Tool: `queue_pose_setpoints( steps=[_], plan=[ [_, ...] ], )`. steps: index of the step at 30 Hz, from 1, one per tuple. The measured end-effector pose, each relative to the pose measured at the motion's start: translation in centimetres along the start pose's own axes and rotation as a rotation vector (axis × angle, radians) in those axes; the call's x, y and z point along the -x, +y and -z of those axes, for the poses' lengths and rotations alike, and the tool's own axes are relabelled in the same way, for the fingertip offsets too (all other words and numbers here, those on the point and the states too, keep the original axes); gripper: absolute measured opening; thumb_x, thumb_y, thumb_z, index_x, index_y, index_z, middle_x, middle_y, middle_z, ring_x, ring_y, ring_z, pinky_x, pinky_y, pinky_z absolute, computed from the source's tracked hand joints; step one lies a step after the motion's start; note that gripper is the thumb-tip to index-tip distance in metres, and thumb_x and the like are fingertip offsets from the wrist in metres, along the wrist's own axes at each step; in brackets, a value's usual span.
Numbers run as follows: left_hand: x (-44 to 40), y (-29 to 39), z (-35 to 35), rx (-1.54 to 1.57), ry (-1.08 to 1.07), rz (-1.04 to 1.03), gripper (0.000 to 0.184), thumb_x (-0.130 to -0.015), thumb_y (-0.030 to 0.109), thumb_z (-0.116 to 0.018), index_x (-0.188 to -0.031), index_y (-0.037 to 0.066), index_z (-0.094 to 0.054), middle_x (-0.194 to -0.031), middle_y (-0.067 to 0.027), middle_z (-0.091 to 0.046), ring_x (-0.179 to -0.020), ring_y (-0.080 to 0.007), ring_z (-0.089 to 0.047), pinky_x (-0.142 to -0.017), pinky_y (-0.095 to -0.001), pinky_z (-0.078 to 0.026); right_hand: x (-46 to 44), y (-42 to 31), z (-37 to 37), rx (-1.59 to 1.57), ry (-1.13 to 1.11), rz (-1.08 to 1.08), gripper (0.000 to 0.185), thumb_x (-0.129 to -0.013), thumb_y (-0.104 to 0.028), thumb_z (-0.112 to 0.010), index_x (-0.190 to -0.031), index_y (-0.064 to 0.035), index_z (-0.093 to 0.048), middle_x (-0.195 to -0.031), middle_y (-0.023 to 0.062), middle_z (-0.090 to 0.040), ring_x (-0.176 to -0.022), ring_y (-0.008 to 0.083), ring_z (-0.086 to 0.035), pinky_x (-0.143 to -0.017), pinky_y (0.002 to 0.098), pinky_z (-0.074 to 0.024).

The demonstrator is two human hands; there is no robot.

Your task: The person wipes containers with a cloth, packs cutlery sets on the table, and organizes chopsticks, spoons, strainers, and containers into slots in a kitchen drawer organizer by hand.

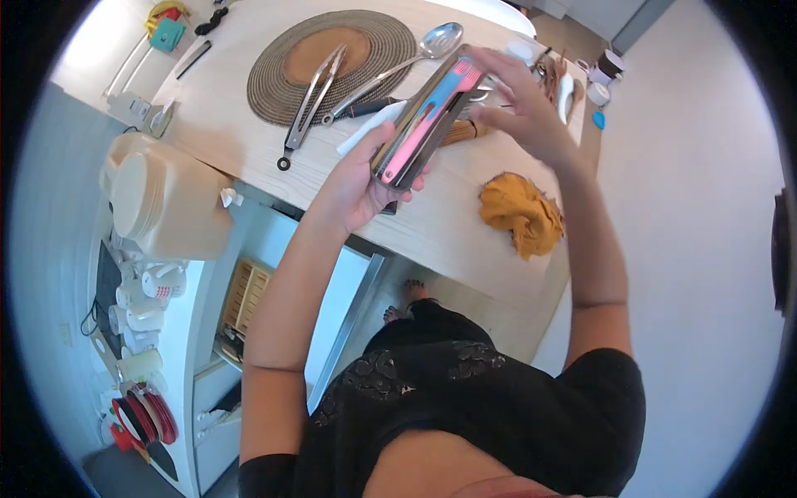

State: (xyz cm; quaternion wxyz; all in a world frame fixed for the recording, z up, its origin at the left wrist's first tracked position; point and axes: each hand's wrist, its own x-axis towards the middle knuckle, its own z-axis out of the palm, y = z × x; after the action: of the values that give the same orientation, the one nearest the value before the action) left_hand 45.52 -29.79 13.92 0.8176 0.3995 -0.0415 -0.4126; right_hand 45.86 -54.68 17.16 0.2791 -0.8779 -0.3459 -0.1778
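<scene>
My left hand (365,187) is wrapped around the lower end of a long narrow dark case (407,124), tilted over the table. Inside the case lie a pink and a blue long-handled piece (427,120); their exact kind I cannot make out. At the upper end is my right hand (527,104), thumb and fingers apart, fingertips close to the case's edge; whether they touch it is unclear. Metal tongs (311,108) rest partly on a round woven placemat (266,79), beside a slotted spoon (440,40). A dark handle (371,107) and a wooden-looking brush or whisk (462,131) lie partly hidden behind the case.
A mustard cloth (521,214) lies near the table's right edge. Several utensils (569,91) are gathered at the far right. On the left stand a large beige jug (174,199), mugs (162,282) and plates (149,415). Below the tabletop, an open drawer (332,307) holds a wooden tray (246,295).
</scene>
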Motion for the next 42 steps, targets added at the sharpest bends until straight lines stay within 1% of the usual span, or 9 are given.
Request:
queue_pose_setpoints(
  steps=[2, 5, 9, 12, 21, 28, 34, 38, 42],
  plan=[
    [1.2, -0.5, -0.9, -0.142, 0.079, -0.005, 0.051, -0.095, 0.043, -0.039, -0.12, 0.0, -0.049, -0.092, -0.0153, -0.063, -0.066, -0.0192, -0.065, -0.05, -0.0262, -0.054, 2.3, -3.2, -3.1, -0.936, 0.573, -0.822, 0.054, -0.088, -0.036, -0.058, -0.132, -0.0091, -0.042, -0.126, 0.0079, -0.046, -0.114, 0.0213, -0.046, -0.096, 0.0363, -0.0384],
    [2.5, -1.8, -3.1, -0.464, 0.199, -0.053, 0.048, -0.093, 0.042, -0.044, -0.123, 0.004, -0.05, -0.088, -0.0126, -0.063, -0.068, -0.0198, -0.064, -0.054, -0.0283, -0.052, 2.4, -6.5, -6.7, -1.431, 0.894, -1.097, 0.051, -0.092, -0.049, -0.046, -0.121, -0.0068, -0.047, -0.118, 0.0077, -0.05, -0.113, 0.0204, -0.046, -0.094, 0.0402, -0.0394],
    [2.5, -5.2, -4.2, -1.384, 0.34, -0.606, 0.056, -0.088, 0.041, -0.052, -0.134, 0.01, -0.044, -0.09, -0.0151, -0.06, -0.082, -0.0257, -0.061, -0.07, -0.0354, -0.048, 1.7, -6.2, -9.6, -1.689, 1.075, -0.817, 0.053, -0.092, -0.054, -0.04, -0.111, -0.0054, -0.05, -0.106, 0.0096, -0.054, -0.105, 0.0219, -0.051, -0.089, 0.0418, -0.044],
    [3.8, -5.8, -6.3, -1.534, 0.386, -0.479, 0.062, -0.088, 0.037, -0.055, -0.137, 0.004, -0.038, -0.093, -0.0173, -0.061, -0.092, -0.0255, -0.059, -0.083, -0.0357, -0.044, 2.0, -7.3, -9.0, -1.792, 1.107, -0.805, 0.055, -0.094, -0.055, -0.032, -0.111, -0.0049, -0.049, -0.1, 0.0118, -0.056, -0.095, 0.0242, -0.057, -0.083, 0.0421, -0.0485],
    [2.8, -6.0, -6.1, -0.809, 0.316, -0.289, 0.051, -0.091, 0.036, -0.051, -0.134, 0.01, -0.045, -0.084, -0.0022, -0.057, -0.068, -0.0083, -0.056, -0.053, -0.023, -0.045, 5.9, -5.8, -9.4, -1.938, 1.153, -0.771, 0.014, -0.089, -0.009, -0.054, -0.1, -0.0113, -0.045, -0.099, 0.012, -0.059, -0.096, 0.0262, -0.06, -0.08, 0.0476, -0.0503],
    [3.0, -6.3, -7.3, -0.605, 0.34, -0.192, 0.043, -0.094, 0.034, -0.047, -0.128, 0.008, -0.048, -0.09, -0.0044, -0.06, -0.072, -0.0099, -0.057, -0.059, -0.0243, -0.046, 9.6, -4.6, -5.2, -1.902, 1.111, -0.764, 0.012, -0.092, -0.009, -0.049, -0.103, -0.0089, -0.045, -0.087, 0.0089, -0.055, -0.081, 0.0213, -0.06, -0.075, 0.0442, -0.0528],
    [6.6, -10.9, -7.4, -2.045, 0.689, -0.957, 0.057, -0.081, 0.032, -0.063, -0.134, 0.024, -0.046, -0.101, -0.0146, -0.053, -0.086, -0.0262, -0.056, -0.071, -0.0364, -0.048, 16.4, -1.7, 0.5, -1.661, 1.08, -0.595, 0.018, -0.09, -0.011, -0.054, -0.106, -0.0082, -0.046, -0.078, 0.0036, -0.05, -0.059, 0.0096, -0.046, -0.06, 0.0308, -0.0472],
    [8.5, -14.0, -5.7, -2.063, 0.59, -0.324, 0.058, -0.076, 0.031, -0.068, -0.131, 0.027, -0.05, -0.089, -0.0099, -0.051, -0.08, -0.0259, -0.054, -0.069, -0.0368, -0.048, 18.7, -0.8, 2.8, -1.584, 1.06, -0.619, 0.019, -0.09, -0.012, -0.055, -0.106, -0.0079, -0.046, -0.076, 0.0022, -0.048, -0.057, 0.0069, -0.043, -0.055, 0.0265, -0.0435],
    [7.9, -11.2, -8.5, -1.905, 0.801, -0.71, 0.054, -0.075, 0.029, -0.069, -0.127, 0.029, -0.054, -0.083, -0.0076, -0.049, -0.075, -0.025, -0.053, -0.065, -0.0359, -0.046, 18.1, -1.8, 3.7, -1.562, 0.977, -0.604, 0.018, -0.09, -0.011, -0.055, -0.106, -0.0079, -0.046, -0.075, 0.0018, -0.048, -0.057, 0.0069, -0.044, -0.055, 0.0261, -0.0447]
  ],
)
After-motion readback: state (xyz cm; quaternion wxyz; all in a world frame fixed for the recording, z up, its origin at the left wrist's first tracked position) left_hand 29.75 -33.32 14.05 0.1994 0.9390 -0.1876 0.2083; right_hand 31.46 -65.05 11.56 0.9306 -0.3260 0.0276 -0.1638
